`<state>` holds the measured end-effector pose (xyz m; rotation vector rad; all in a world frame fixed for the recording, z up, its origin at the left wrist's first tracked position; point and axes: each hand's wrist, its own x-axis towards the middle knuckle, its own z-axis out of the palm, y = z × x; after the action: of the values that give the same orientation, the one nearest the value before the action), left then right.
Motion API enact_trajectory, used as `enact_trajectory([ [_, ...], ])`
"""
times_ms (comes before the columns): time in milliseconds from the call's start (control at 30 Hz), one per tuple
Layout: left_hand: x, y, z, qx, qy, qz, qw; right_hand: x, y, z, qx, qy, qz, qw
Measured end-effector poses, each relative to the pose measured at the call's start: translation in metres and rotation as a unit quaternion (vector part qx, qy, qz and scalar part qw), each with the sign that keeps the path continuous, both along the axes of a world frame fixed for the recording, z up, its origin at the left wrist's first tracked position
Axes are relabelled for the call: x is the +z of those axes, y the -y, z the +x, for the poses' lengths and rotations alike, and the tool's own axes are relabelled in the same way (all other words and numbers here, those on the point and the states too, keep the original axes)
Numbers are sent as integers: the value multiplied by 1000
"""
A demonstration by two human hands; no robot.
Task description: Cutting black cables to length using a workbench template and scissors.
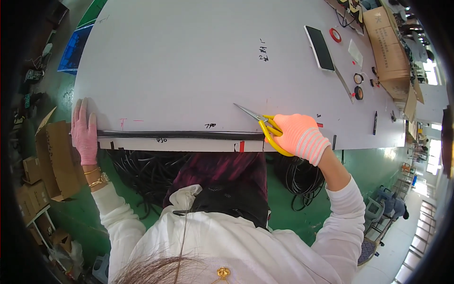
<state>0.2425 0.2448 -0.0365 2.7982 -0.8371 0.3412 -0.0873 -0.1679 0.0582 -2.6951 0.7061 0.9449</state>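
A long black rubber-like strip (189, 135) lies straight along the near edge of the table. At its left end, my left hand (84, 132) in a pink glove rests flat at the table's corner, fingers stretched out. My right hand (299, 137), in an orange glove with white bands, is closed round the yellow handles of a pair of scissors (268, 127) at the strip's right end. The scissors' grey blades point to the far left above the tabletop. My right fingers hide part of the handles and may cover the strip's end.
The pale table (179, 66) carries handwritten marks. On its right lie a phone (320, 48), a red tape roll (335, 35), black tape rolls (359, 93), a steel ruler (344, 84) and a marker (375, 123). Coiled black strips (298, 175) hang below the near edge. Cardboard boxes (388, 52) stand at the sides.
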Motion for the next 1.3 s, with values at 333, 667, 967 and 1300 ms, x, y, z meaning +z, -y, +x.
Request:
enact_trajectory([
  [333,3,15,-15,-1,30,-60,998,0,8,13,-4,-41,11,999],
  [667,40,253,-250,-372,-134,-71,916,1,8,7,12,-2,11,1000],
  [967,30,265,-258,-353,-98,-52,929,1,12,1,-4,12,28,1000],
  [1300,26,274,-254,-383,-103,-29,918,-18,15,-50,-53,189,67,978],
])
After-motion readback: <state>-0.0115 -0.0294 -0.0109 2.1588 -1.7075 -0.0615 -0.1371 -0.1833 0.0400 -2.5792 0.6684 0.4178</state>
